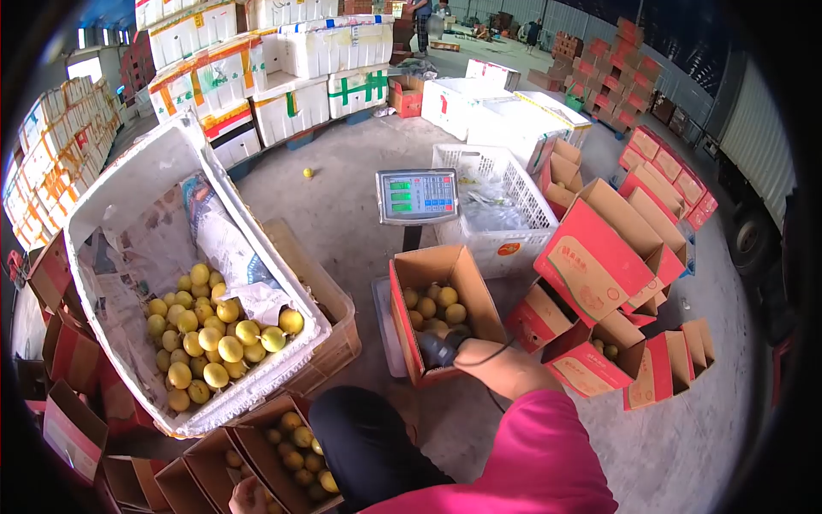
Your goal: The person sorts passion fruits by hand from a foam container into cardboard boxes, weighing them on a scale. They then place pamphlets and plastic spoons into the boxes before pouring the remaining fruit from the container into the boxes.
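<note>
My right hand reaches down into a red and brown carton of round yellow fruits that look like passion fruits. A dark device with a black cable sits around that wrist, and the fingers are hidden among the fruits. The carton stands at a scale, whose display is lit green. At the bottom edge my left hand is partly cut off, its fingers curled at an open carton. Beside it, another carton holds more yellow fruits. A large foam box, lined with newspaper, holds many more.
A white crate with clear plastic stands behind the scale. Open red cartons are piled at right, some containing fruits. Foam boxes are stacked at the back. One fruit lies on the floor. A person stands far back.
</note>
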